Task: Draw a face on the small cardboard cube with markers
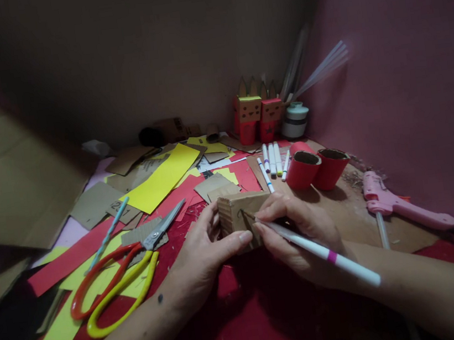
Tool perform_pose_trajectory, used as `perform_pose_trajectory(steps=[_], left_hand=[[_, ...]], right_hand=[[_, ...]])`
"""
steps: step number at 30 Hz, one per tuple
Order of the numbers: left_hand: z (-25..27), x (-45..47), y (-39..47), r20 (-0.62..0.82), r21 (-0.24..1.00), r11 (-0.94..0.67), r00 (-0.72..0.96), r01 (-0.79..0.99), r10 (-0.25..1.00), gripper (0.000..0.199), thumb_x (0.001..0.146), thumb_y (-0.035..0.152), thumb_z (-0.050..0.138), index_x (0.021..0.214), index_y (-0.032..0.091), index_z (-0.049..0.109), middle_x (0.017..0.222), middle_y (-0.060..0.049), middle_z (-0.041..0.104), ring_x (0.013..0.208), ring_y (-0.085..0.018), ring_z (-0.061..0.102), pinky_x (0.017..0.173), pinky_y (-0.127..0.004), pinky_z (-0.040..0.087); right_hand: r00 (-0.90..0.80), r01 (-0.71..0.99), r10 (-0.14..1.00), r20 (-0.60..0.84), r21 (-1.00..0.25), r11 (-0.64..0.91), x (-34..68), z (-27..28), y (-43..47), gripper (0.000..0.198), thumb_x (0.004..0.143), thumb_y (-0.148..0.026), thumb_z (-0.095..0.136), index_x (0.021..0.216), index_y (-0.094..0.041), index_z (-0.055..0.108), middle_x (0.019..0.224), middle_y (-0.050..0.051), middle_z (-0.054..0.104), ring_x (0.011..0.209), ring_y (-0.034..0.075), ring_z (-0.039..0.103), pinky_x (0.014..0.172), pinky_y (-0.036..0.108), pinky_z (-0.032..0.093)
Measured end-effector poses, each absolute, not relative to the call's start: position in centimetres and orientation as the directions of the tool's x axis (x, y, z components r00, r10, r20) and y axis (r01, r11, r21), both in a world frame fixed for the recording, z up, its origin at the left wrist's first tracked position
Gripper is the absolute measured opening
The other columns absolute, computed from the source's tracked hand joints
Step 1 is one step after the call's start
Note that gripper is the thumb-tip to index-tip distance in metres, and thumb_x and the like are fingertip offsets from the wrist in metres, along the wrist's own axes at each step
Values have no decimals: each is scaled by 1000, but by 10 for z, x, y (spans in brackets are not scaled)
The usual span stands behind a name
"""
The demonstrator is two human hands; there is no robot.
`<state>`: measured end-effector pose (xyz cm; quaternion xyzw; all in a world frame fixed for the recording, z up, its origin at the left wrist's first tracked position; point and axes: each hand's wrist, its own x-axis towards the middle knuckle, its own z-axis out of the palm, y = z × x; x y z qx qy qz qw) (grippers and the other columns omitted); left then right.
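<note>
My left hand (209, 242) grips a small brown cardboard box (228, 207) from its left side, the thumb lying along the near face. A dark curved line shows on that face. In my right hand (301, 227) is a white marker (316, 248) with a purple band, its tip at the cardboard beside the line. The fingers of my right hand hide part of the box's right side. Left of the box lie large scissors (118, 296) with one red and one yellow handle, blades apart.
Red-wrapped tubes (303, 174) and several markers (271, 159) stand or lie behind my right hand. A pink glue gun (403, 205) is at the right. Paper scraps (169, 177) cover the left. Two red decorated figures (247, 117) and a jar (296, 122) stand at the back.
</note>
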<state>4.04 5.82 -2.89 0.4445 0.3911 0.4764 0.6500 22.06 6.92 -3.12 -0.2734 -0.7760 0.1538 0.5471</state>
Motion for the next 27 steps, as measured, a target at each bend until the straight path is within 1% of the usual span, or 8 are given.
perform_pose_trajectory(steps=[3,9,15,21,27], left_hand=[[-30,40,58,-91,948,159,243,-275,966,54,77,22,83,126,26,61,137,-7,67,131,-31,58,104,-39,49],[-28,40,59,-97,947,164,243,-277,965,55,77,23,83,126,22,59,137,-10,66,130,-34,58,108,-45,46],[-32,39,59,-108,949,174,250,-262,962,57,77,23,83,129,26,59,137,-8,66,130,-34,58,105,-43,48],[-30,41,59,-96,955,157,237,-253,967,54,76,24,84,126,26,62,135,-8,68,129,-33,60,105,-42,48],[-30,41,59,-83,955,148,250,-257,965,52,75,19,81,123,25,64,134,-6,69,128,-32,60,105,-42,48]], right_hand=[[-264,264,582,769,-522,811,221,-31,70,12,88,-12,62,92,-22,55,76,1,63,63,13,59,55,25,49],[-282,269,571,771,-508,819,222,-28,69,13,87,-11,60,89,-23,53,75,2,62,63,14,58,52,26,47],[-307,248,576,757,-521,817,222,-27,68,12,87,-11,60,88,-22,54,73,0,60,56,11,52,48,25,42],[-318,238,568,759,-516,823,222,-27,67,14,87,-10,58,87,-23,54,72,2,60,57,14,56,50,28,44],[-335,224,534,776,-485,845,222,-27,68,14,86,-7,59,85,-21,54,71,0,59,57,12,54,51,25,44]])
